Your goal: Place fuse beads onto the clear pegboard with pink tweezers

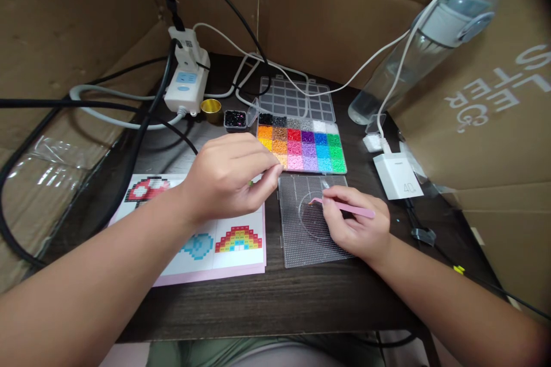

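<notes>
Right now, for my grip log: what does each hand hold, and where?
Right hand pinches pink tweezers toward their front, pen-style. Left hand pinches a tiny green bit, too small to identify.

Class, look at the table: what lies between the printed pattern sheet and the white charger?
In the head view, the clear pegboard lies there, with the right hand holding pink tweezers over it.

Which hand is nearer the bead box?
Left. The left hand has its pinched fingertips at the front-left corner of the bead box. The right hand rests lower on the pegboard, holding tweezers, apart from the box.
</notes>
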Demonstrator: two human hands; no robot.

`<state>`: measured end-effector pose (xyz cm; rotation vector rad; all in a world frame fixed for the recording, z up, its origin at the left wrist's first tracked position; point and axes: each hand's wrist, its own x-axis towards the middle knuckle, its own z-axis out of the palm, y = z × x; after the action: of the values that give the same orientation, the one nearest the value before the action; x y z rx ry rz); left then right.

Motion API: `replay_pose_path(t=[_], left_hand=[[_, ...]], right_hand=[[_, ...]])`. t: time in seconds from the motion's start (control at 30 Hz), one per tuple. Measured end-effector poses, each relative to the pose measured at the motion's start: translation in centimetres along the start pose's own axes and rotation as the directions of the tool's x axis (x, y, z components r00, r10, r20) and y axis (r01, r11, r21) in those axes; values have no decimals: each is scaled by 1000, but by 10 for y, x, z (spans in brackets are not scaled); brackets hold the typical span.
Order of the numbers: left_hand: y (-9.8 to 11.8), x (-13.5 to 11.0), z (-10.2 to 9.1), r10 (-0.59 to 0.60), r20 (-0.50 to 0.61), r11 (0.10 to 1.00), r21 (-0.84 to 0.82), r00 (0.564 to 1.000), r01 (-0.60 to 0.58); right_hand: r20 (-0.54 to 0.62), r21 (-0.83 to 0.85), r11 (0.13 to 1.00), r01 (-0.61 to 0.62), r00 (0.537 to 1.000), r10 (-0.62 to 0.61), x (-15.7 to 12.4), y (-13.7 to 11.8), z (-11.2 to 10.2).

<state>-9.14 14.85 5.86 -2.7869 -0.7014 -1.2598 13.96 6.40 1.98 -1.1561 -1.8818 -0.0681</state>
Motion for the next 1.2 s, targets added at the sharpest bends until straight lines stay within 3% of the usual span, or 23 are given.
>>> replay_pose_path(t=[0.57, 0.73, 0.97, 1.07, 1.2], left_hand=[[0, -1, 0, 12, -15, 1000, -6, 1000, -12], [0, 0, -1, 18, -18, 1000, -17, 1000, -18], [0, -3, -4, 55, -33, 998, -5, 998, -55], [1, -4, -6, 62, -34, 998, -9, 998, -62], [3, -3, -5, 57, -33, 998, -25, 998, -58]], right_hand=[[25, -65, 989, 130, 991, -128, 1, 0, -3], [-34, -80, 986, 144, 989, -147, 5, -1, -6], [-105, -60, 962, 266, 957, -271, 52, 3, 7], [-177, -12, 982, 188, 966, -187, 80, 6, 25], [-140, 105, 994, -43, 989, 58, 96, 14, 55]])
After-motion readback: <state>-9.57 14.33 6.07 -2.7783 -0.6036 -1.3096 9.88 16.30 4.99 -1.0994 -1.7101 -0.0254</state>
